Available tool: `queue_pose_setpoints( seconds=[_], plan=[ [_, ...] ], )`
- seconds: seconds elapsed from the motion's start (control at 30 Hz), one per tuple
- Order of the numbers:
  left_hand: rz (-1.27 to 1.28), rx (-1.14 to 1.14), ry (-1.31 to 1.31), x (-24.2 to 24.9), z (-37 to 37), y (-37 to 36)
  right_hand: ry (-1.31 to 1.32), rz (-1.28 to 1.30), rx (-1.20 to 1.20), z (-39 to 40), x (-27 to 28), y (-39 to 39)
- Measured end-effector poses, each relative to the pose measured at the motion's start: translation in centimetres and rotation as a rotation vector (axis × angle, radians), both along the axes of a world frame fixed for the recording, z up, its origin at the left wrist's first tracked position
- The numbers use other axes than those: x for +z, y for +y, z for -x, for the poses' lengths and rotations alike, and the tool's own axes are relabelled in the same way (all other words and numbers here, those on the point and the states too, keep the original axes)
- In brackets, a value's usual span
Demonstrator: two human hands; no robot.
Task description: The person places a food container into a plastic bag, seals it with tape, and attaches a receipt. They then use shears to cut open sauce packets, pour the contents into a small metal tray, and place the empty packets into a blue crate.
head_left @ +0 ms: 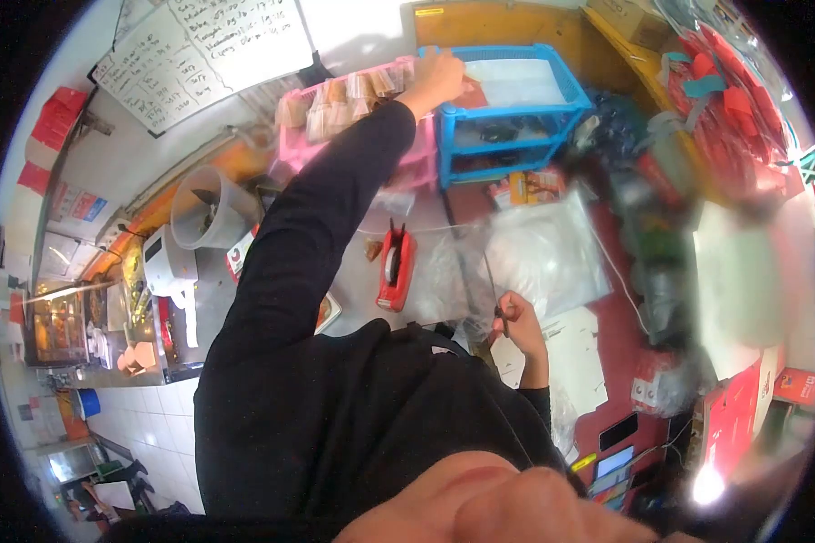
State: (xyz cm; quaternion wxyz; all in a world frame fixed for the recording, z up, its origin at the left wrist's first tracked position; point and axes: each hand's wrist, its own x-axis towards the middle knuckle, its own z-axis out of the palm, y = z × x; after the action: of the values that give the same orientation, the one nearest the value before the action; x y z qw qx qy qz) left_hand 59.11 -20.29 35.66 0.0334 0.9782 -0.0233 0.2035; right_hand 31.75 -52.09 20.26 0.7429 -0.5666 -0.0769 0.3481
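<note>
My left hand [437, 78] reaches far forward to the near left corner of a blue tiered rack [507, 113]. Its fingers look bent beside a reddish-brown piece [472, 92] in the top tray; whatever they grip is hidden. Close to my body, my right hand [520, 324] is closed on scissors [498, 312], whose blades point away from me over clear plastic [453, 271]. A red tape dispenser [394, 270] stands on the counter between my arms. Left of the rack, a pink basket [290, 145] holds several rolled brownish bundles [335, 109].
A stack of clear plastic bags [548, 249] lies right of the scissors, with white papers [570, 357] nearer me. A translucent bin [206, 208] and a white device [167, 262] stand left. Phones [618, 433] lie at the lower right. A written whiteboard [204, 59] hangs behind.
</note>
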Motion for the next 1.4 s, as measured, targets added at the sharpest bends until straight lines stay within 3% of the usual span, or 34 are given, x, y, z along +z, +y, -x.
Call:
queue_pose_setpoints(
  seconds=[0.07, 0.1, 0.17, 0.2, 0.27, 0.3, 0.37, 0.43, 0.5, 0.57, 0.6, 0.63, 0.7, 0.77, 0.83, 0.9, 0.97, 1.07, 1.1, 1.17, 1.2, 1.27, 1.33, 1.4],
  plan=[
    [-0.032, -0.182, 0.349, -0.3, -0.1, 1.2, 0.000, 0.046, 0.005, 0.3, -0.3, 0.5],
    [-0.019, -0.167, 0.354, -1.0, 0.4, 1.8, -0.003, 0.088, 0.006, 0.5, -0.2, 1.0],
    [-0.059, -0.362, -0.407, -3.3, 2.1, 3.8, -0.006, 0.109, 0.012, 0.7, 0.2, 2.3],
    [-0.049, -0.325, -0.383, -3.3, 4.0, 5.0, -0.005, 0.120, 0.004, 1.1, 0.5, 3.1],
    [0.248, -0.457, -0.587, -1.0, 9.7, 7.5, -0.025, 0.229, 0.024, 1.5, 0.8, 4.7],
    [0.253, -0.402, -0.546, -0.2, 14.2, 8.9, -0.080, 0.321, 0.008, 2.0, 0.8, 5.4],
    [0.729, -0.254, -0.374, 1.5, 23.7, 13.2, -0.074, 0.334, -0.024, 2.8, 1.3, 7.4],
    [0.803, 0.029, -0.446, -3.6, 30.0, 19.9, -0.022, 0.288, -0.004, 3.4, 0.7, 8.8],
    [1.002, 0.282, -0.130, -10.5, 37.3, 25.2, -0.035, 0.289, 0.061, 3.7, -0.8, 10.4],
    [0.680, 0.296, 0.205, -16.0, 43.0, 25.6, -0.110, 0.315, 0.166, 3.9, 0.3, 13.3],
    [0.711, 0.322, 0.483, -18.0, 44.8, 24.5, -0.184, 0.341, 0.250, 3.9, 1.0, 14.8],
    [0.622, 0.251, 0.542, -20.2, 46.1, 23.1, -0.184, 0.349, 0.265, 3.9, 1.7, 16.3],
    [0.540, 0.182, 0.590, -23.7, 47.5, 20.8, -0.354, 0.386, 0.425, 3.5, 2.8, 19.3],
    [0.065, 0.157, 0.487, -26.0, 47.6, 19.4, -0.283, 0.355, 0.437, 3.5, 3.2, 21.9],
    [0.067, 0.115, 0.389, -27.4, 46.9, 19.2, -0.170, 0.332, 0.439, 3.9, 4.0, 24.2],
    [0.069, 0.067, 0.297, -28.5, 46.3, 19.4, -0.278, 0.406, 0.504, 4.2, 4.7, 25.3],
    [0.219, 0.205, 0.504, -29.5, 45.6, 19.8, -0.174, 0.362, 0.506, 4.8, 4.3, 25.8],
    [0.409, 0.134, 0.575, -26.0, 45.5, 20.8, -0.171, 0.362, 0.500, 5.4, 3.0, 25.4],
    [0.410, 0.128, 0.573, -25.0, 45.6, 21.4, -0.152, 0.342, 0.491, 5.6, 2.5, 25.1],
    [0.760, 0.138, 0.569, -23.9, 46.0, 22.7, -0.198, 0.344, 0.499, 5.7, 2.0, 24.7],
    [0.759, 0.134, 0.571, -23.8, 46.3, 23.4, -0.243, 0.343, 0.513, 5.8, 2.0, 24.6],
    [1.097, 0.103, 0.430, -23.6, 46.8, 24.6, -0.241, 0.378, 0.517, 5.9, 2.5, 24.9],
    [1.135, 0.107, 0.438, -23.5, 47.3, 24.9, -0.240, 0.412, 0.523, 6.1, 2.2, 25.2],
    [1.169, 0.111, 0.436, -23.0, 47.4, 25.1, -0.132, 0.271, 0.472, 6.0, 0.9, 25.7]
  ],
)
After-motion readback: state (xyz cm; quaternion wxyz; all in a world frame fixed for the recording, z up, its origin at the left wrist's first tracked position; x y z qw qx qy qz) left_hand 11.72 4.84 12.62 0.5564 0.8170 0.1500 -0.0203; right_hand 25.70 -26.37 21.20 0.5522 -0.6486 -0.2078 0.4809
